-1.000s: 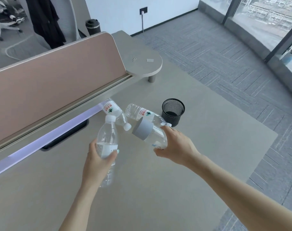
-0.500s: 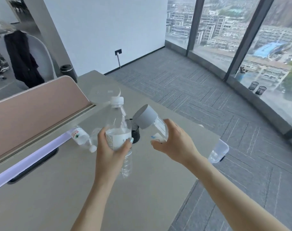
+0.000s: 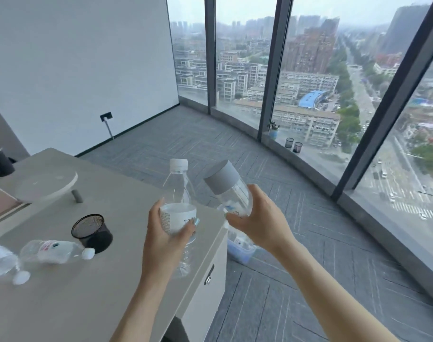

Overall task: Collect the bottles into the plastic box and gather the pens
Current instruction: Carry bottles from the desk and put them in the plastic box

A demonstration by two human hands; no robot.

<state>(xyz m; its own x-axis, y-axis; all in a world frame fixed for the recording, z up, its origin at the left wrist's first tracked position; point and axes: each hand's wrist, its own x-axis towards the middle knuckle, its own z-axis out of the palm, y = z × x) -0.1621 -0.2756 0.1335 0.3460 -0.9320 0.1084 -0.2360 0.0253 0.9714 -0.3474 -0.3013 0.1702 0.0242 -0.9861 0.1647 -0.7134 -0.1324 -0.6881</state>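
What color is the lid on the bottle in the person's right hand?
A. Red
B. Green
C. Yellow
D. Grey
D: the right hand holds a clear bottle whose wide cap is plain grey.

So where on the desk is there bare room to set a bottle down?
Free: the near desk in front of the two lying bottles, and the stretch between the mesh cup and the left hand. Crowded: the left edge, bottles beside the cup.
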